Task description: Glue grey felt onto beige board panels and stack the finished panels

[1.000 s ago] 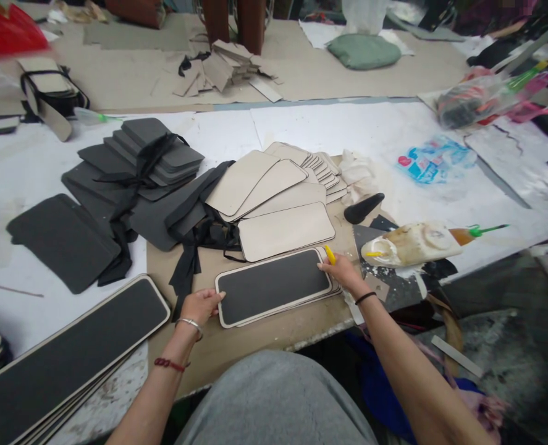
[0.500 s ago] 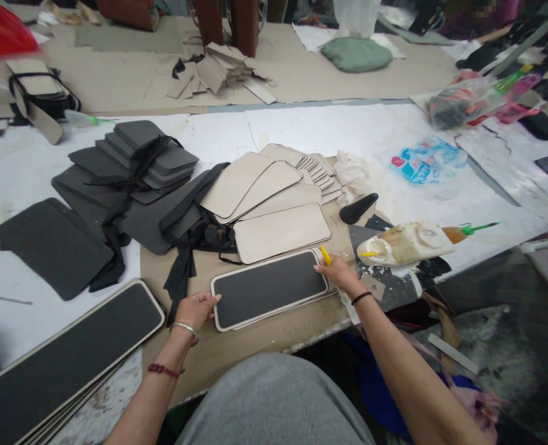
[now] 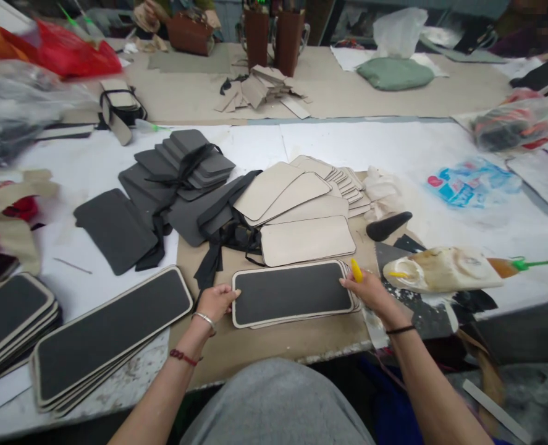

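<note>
A dark rectangular panel (image 3: 295, 293) with rounded corners and a cream border lies on top of a few similar pieces on brown card. My left hand (image 3: 214, 304) pinches its left end between thumb and fingers. At the right end, my right hand (image 3: 367, 290) is closed, thumb on the panel's edge, with a small yellow tool (image 3: 356, 271) sticking up from its fingers. What the rest of that tool looks like is hidden. Cream pieces (image 3: 308, 241) lie fanned out just beyond the panel, beside black strips (image 3: 236, 233).
Grey-black panels (image 3: 116, 232) lie in heaps at the left. Long bordered panels (image 3: 113, 330) are stacked at front left. On the right are a stained glue container (image 3: 445, 270), a black pointed object (image 3: 388, 226) and a blue printed plastic bag (image 3: 472, 182).
My view has swung left, bringing more stacked panels and a red bag into sight. Both hands keep hold of the panel's ends, and it stays on its pile.
</note>
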Action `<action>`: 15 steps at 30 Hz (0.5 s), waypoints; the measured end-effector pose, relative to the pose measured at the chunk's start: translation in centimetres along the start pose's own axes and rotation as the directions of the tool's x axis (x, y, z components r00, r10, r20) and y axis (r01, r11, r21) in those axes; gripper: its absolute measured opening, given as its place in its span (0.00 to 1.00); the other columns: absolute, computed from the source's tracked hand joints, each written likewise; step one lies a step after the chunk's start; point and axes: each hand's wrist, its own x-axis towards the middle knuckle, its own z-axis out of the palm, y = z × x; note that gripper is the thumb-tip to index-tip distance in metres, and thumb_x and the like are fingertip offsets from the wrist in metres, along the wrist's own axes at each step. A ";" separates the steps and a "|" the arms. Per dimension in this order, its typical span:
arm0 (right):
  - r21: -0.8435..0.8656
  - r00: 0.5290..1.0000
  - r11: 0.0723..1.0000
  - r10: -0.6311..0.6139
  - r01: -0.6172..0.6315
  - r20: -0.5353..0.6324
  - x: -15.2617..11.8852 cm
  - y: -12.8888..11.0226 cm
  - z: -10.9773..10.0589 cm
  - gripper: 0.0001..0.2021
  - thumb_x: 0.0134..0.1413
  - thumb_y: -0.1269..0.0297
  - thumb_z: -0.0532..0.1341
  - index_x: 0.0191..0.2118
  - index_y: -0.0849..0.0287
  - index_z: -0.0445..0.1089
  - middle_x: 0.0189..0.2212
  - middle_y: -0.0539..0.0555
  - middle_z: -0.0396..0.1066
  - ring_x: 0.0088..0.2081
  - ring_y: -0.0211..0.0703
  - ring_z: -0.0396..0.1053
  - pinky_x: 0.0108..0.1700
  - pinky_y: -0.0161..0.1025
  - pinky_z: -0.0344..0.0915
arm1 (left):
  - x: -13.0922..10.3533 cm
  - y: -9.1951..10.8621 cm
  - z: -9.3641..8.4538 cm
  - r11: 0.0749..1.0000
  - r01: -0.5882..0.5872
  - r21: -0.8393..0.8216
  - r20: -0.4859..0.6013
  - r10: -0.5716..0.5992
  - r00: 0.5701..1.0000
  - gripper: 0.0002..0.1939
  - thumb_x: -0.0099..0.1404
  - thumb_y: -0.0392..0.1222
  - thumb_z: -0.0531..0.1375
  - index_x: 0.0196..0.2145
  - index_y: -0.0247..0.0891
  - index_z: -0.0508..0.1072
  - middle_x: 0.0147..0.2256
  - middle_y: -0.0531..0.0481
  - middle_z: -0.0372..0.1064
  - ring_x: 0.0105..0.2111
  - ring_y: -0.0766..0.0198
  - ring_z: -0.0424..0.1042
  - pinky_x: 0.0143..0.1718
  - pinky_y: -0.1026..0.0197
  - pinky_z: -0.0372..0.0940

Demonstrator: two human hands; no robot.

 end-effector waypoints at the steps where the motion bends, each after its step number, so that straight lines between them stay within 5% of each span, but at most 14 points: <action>1: -0.012 1.000 1.000 -0.020 0.020 0.003 -0.3 -0.5 -0.2 0.14 0.35 0.52 0.59 0.19 0.57 0.60 0.16 0.47 0.59 0.21 0.36 0.56 0.26 0.35 0.54 | -0.2 0.2 -0.3 1.000 -0.012 -0.006 -0.005 0.012 1.000 0.18 0.36 0.53 0.63 0.14 0.37 0.63 0.13 0.58 0.60 0.16 0.73 0.58 0.18 0.68 0.56; 7: -0.096 0.987 0.983 -0.148 0.154 0.064 -1.4 -5.1 0.7 0.17 0.39 0.47 0.58 0.20 0.56 0.60 0.14 0.46 0.57 0.20 0.37 0.56 0.24 0.35 0.53 | -2.3 0.4 -4.8 0.995 -0.070 -0.070 -0.092 0.063 0.994 0.18 0.37 0.52 0.64 0.15 0.37 0.62 0.13 0.59 0.58 0.15 0.73 0.57 0.17 0.67 0.55; 15: -0.170 0.926 0.931 -0.272 0.322 0.262 -1.3 -14.1 9.0 0.17 0.37 0.46 0.57 0.19 0.55 0.60 0.13 0.48 0.59 0.18 0.39 0.58 0.23 0.37 0.54 | -5.8 -2.7 -14.6 0.987 -0.072 -0.144 -0.343 0.019 0.939 0.17 0.38 0.48 0.65 0.13 0.37 0.61 0.10 0.60 0.55 0.12 0.74 0.55 0.15 0.68 0.52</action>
